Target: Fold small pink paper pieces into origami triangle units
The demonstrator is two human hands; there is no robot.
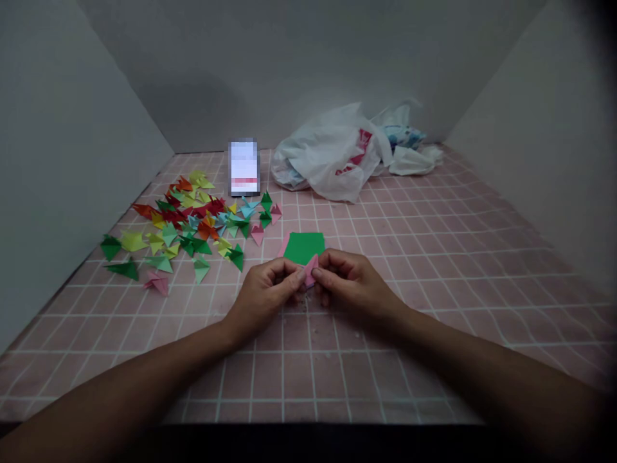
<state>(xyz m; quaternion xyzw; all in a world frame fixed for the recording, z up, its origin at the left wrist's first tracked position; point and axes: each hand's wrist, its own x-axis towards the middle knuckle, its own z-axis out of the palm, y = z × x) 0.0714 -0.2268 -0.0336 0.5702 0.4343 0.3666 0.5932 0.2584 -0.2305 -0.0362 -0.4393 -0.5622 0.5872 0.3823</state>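
My left hand (pixel 268 287) and my right hand (pixel 348 280) meet at the middle of the pink checked tablecloth (pixel 434 270). Both pinch a small folded pink paper piece (pixel 310 269) between their fingertips, just above the cloth. Right behind the hands lies a small stack of flat paper squares (pixel 304 246), green on top with a pink edge showing at its left. To the left spreads a pile of several folded paper pieces (pixel 187 222) in green, yellow, red, orange, blue and pink.
A white phone-like object (pixel 243 167) stands upright behind the pile. A crumpled white plastic bag (pixel 337 154) with red print lies at the back, with more wrappers to its right. Grey walls close in the left, back and right sides.
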